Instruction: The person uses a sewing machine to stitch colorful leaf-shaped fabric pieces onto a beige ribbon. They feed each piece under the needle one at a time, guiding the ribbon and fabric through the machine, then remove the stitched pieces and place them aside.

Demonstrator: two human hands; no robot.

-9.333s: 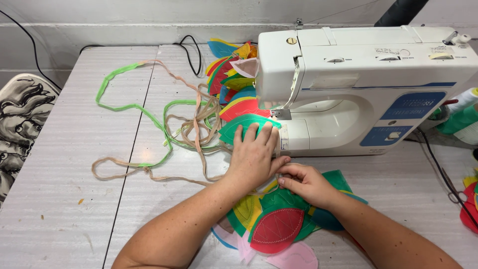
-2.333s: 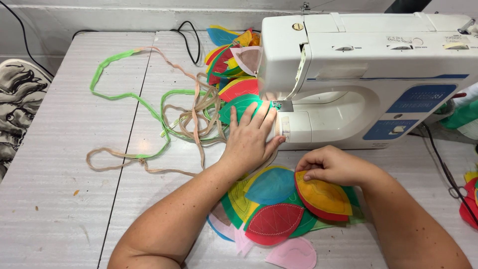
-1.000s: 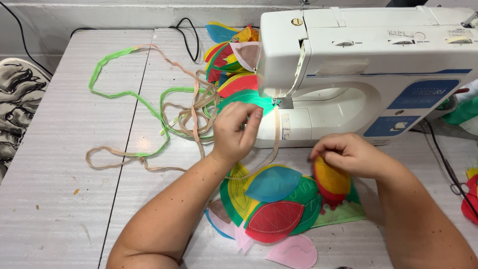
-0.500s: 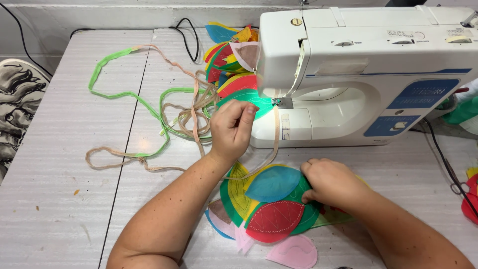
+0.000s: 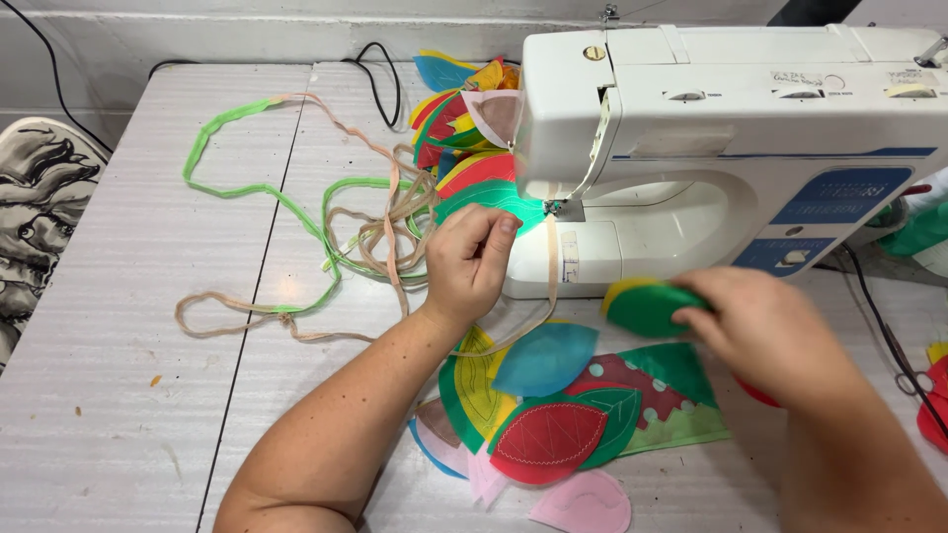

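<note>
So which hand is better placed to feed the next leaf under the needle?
Probably the right hand: it already holds a green leaf piece near the sewing machine, while the left hand pinches the beige tape.

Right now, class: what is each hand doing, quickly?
Left hand: fingers pinched shut on the beige strip by the sewing machine.
Right hand: closed on a green felt leaf.
</note>
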